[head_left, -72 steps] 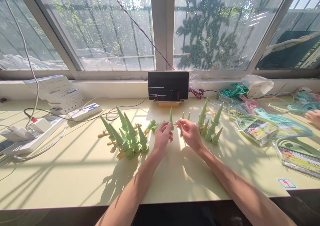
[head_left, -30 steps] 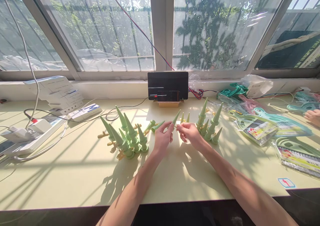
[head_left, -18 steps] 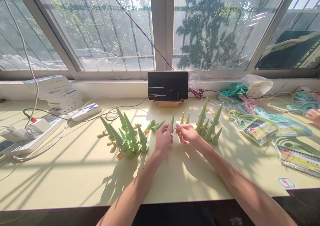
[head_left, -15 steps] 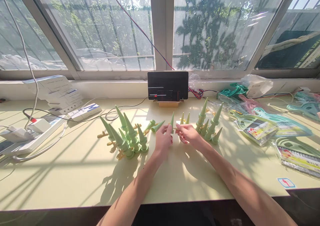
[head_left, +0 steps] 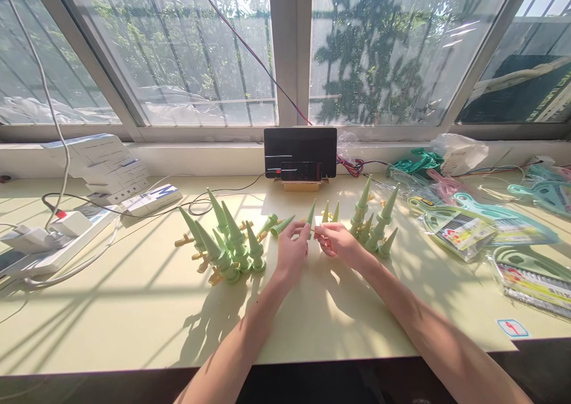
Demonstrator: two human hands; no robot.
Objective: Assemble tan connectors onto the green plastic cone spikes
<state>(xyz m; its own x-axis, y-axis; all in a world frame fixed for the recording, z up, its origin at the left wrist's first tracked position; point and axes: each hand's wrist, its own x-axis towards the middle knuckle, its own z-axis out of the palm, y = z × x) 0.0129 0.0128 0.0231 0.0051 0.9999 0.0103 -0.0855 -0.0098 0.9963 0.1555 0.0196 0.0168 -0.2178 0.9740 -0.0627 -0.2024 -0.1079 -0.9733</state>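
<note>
My left hand (head_left: 292,252) is closed around the lower part of a green watering spike (head_left: 311,211), whose pointed tip sticks up above the fingers. Close beside it, my right hand (head_left: 333,240) is pinched at the spike's right side; any small part between those fingertips is too hidden to make out. Just left of my left hand, another green cone (head_left: 282,225) lies on its side. Left of that stands a cluster of green spikes (head_left: 234,237) with yellow valves (head_left: 201,265). Several more spikes (head_left: 383,216) stand upright beyond and right of my right hand.
A tablet (head_left: 300,148) with a phone (head_left: 301,171) before it leans at the window. White boxes (head_left: 111,166) and a power strip (head_left: 66,243) with cables lie left. At right are packaged green brush-like items (head_left: 464,228). The table's front edge (head_left: 134,370) runs nearest me.
The held spike has tilted a little, its tip shifting right. Both hands stay close together in almost the same place.
</note>
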